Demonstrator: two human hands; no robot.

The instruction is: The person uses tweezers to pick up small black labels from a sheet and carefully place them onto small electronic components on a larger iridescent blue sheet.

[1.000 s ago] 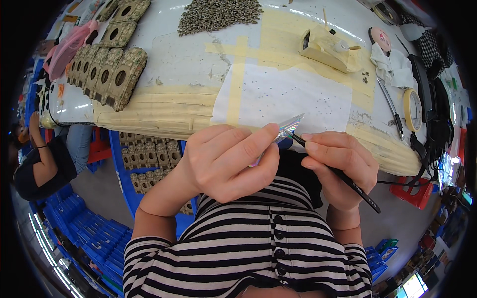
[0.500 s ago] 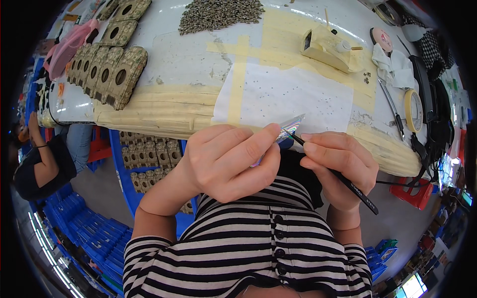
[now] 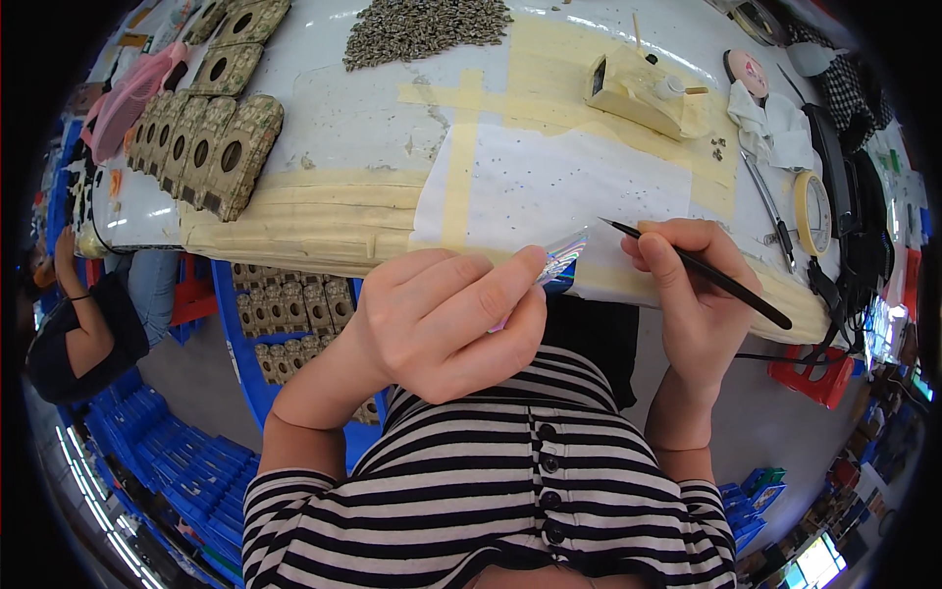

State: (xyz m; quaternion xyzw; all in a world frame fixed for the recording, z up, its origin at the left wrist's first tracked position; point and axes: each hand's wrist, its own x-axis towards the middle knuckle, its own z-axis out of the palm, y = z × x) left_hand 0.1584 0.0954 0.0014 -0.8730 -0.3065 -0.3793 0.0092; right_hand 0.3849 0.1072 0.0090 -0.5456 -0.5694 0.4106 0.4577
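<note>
My left hand point(image 3: 446, 319) is closed around a small shiny, iridescent piece point(image 3: 562, 261) whose tip sticks out past my fingertips at the table's near edge. My right hand point(image 3: 687, 290) grips a thin black brush point(image 3: 702, 275) like a pen, its point aimed left and held a little to the right of the shiny piece, not touching it. Both hands hover just in front of a white paper sheet point(image 3: 559, 182) taped to the table with wide beige tape point(image 3: 461, 147).
A row of flat camouflage-patterned parts with round holes point(image 3: 201, 147) stands at the left. A heap of small dark bits point(image 3: 422, 25) lies at the back, a beige block point(image 3: 638, 88) at back right. Tape roll point(image 3: 812, 211), tweezers point(image 3: 765, 206) and cloth point(image 3: 775, 118) sit right. A person sits below left point(image 3: 78, 324).
My right hand has drawn the brush away to the right, off the shiny piece. My left hand still holds the piece in about the same place.
</note>
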